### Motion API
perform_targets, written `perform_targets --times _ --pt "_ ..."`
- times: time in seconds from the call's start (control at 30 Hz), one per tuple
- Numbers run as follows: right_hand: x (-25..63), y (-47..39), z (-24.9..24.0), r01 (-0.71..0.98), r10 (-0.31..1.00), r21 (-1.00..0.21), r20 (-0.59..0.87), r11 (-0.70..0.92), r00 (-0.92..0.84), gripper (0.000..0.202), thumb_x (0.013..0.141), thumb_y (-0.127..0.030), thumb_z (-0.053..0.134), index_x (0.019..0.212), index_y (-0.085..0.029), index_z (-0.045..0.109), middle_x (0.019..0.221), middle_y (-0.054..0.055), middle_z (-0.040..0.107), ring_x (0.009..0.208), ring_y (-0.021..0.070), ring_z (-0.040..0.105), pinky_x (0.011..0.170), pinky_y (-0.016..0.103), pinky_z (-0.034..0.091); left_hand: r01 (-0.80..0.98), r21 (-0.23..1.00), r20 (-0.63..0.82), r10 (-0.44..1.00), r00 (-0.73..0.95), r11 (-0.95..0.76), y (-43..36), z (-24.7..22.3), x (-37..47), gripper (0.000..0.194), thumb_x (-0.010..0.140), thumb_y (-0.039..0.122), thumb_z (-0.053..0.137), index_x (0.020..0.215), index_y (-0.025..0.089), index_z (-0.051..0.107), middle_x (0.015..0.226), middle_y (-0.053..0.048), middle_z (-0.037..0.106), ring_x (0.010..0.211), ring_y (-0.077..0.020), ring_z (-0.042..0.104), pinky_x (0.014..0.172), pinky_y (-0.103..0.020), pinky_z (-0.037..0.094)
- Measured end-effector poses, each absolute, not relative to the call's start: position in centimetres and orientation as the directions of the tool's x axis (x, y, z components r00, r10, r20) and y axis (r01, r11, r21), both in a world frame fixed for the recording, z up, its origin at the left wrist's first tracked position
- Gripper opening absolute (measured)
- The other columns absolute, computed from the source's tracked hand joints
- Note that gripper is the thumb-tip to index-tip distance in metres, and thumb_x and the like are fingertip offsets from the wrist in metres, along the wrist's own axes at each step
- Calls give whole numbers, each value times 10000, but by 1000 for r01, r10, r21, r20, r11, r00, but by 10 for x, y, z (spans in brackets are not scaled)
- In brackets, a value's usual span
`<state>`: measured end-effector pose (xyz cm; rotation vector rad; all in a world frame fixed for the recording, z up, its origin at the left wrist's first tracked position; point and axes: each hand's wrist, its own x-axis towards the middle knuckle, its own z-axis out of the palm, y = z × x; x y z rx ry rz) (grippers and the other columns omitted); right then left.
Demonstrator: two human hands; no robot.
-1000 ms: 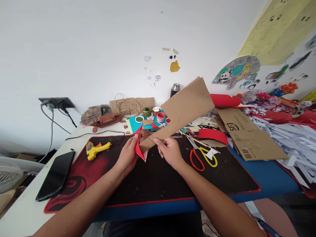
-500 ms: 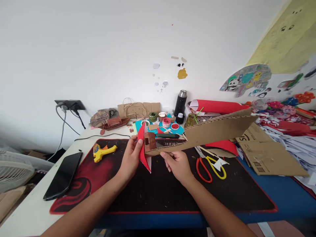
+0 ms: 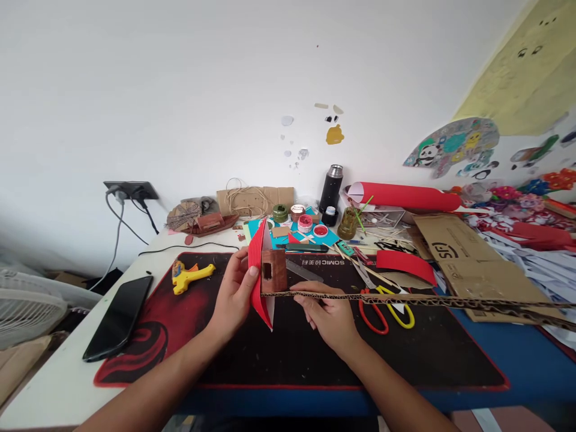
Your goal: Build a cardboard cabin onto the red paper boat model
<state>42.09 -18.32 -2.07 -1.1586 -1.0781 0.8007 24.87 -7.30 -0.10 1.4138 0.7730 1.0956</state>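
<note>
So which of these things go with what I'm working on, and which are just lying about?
In the job:
- red piece, in your left hand
- brown box
- cardboard, in your right hand
- probably glue gun, scissors

Seemingly just lying about:
- phone
- flask
- red roll

Over on the left, a black phone (image 3: 119,318) lies flat on the white tabletop (image 3: 42,393), with a pale fan (image 3: 22,309) at the edge of view and plugs sitting in a dark wall outlet (image 3: 130,190). Up against the wall (image 3: 202,78), a black flask (image 3: 331,191) with a silvery top stands upright, a red paper roll (image 3: 398,196) lying to its right. Above, there's a panda on a colourful cutout (image 3: 454,147), next to yellow paper (image 3: 504,81). Far right, white paper strips (image 3: 537,267) pile up, bright paper flowers (image 3: 558,180) behind.
</note>
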Motion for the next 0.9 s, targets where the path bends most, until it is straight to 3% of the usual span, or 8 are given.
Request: perform_targets --times 0.17,0.27,0.47,0.7,0.8,0.9 --pt "418 -185 -25 125 896 -956 291 264 335 239 934 -479 763 984 -267 861 684 24 718 414 131 513 393 280 432 -106 983 174 929 326 -147 -77 -2 250 552 916 671 672 1244 240 566 1269 -97 751 1177 -304 700 1005 -395 541" --pt "417 -185 -29 186 874 -944 322 271 362 232 946 -472 766 990 -272 875 659 30 714 434 148 539 411 289 460 -123 981 184 931 315 -152 -78 -2 251 538 930 648 676 1261 238 566 1308 -101 741 1215 -296 686 1030 -387 530" --pt "417 -185 -34 167 866 -929 368 329 340 237 968 -449 752 1019 -251 872 676 29 737 497 156 620 427 252 494 -146 979 188 911 366 -144 -77 -2 249 483 963 605 671 1264 230 619 1321 -90 736 1210 -284 685 1026 -379 535" --pt "415 -184 -33 210 840 -902 428 376 334 194 969 -406 762 1013 -253 874 747 42 786 483 144 620 434 250 512 -210 978 93 909 406 -6 -77 -15 247 569 1006 640 595 1341 186 674 1355 -118 730 1275 -301 658 1105 -402 501" --pt "414 -183 -30 195 846 -906 422 376 325 183 960 -397 769 1001 -255 877 771 46 799 462 136 595 433 257 507 -183 983 89 900 426 -11 -79 -17 248 605 1016 663 557 1318 159 700 1215 -126 782 1166 -300 708 1017 -391 549" --pt "413 -182 -26 154 866 -922 388 357 317 203 967 -418 756 988 -258 879 752 44 792 481 146 608 452 265 514 -136 991 50 891 451 12 -81 -18 248 671 1012 707 516 1332 143 690 967 -104 810 949 -291 755 800 -362 588"
